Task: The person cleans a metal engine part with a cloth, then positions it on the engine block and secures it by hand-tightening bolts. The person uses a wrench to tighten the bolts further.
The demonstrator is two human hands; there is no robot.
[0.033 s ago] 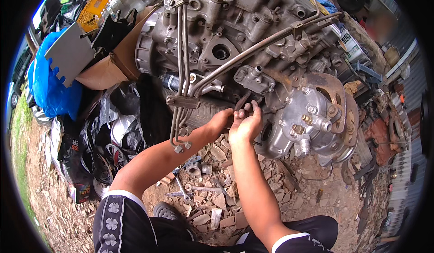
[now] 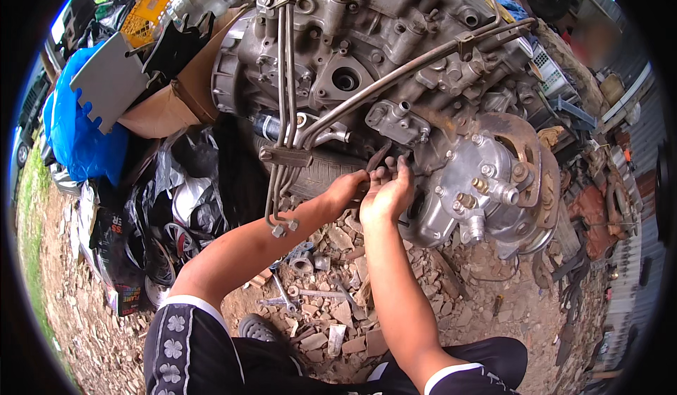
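Note:
Below a large grey metal engine [image 2: 338, 56], my two hands are close together. My left hand [image 2: 347, 187] is closed, its fingertips partly hidden beside the other hand; what they pinch is too dark to name. Palm up, my right hand [image 2: 386, 192] has its fingers curled around something I cannot make out. Just above the fingers is a dark, narrow metal piece [image 2: 379, 156]. A round silver cover with brass fittings [image 2: 474, 183] lies to the right of my hands. Bent metal pipes [image 2: 282, 162] come down to the left, in front of a tire [image 2: 321, 174].
Wrenches [image 2: 283, 293] and a small metal fitting [image 2: 302, 264] lie on broken stones below my arms. At left are black plastic bags [image 2: 190, 176], a cardboard box [image 2: 169, 106] and a blue bag [image 2: 88, 141]. Rusty parts [image 2: 596, 211] lie to the right.
My right hand has shifted slightly to the right and its fingers have loosened a little. My left hand has barely moved, and the engine stays in place.

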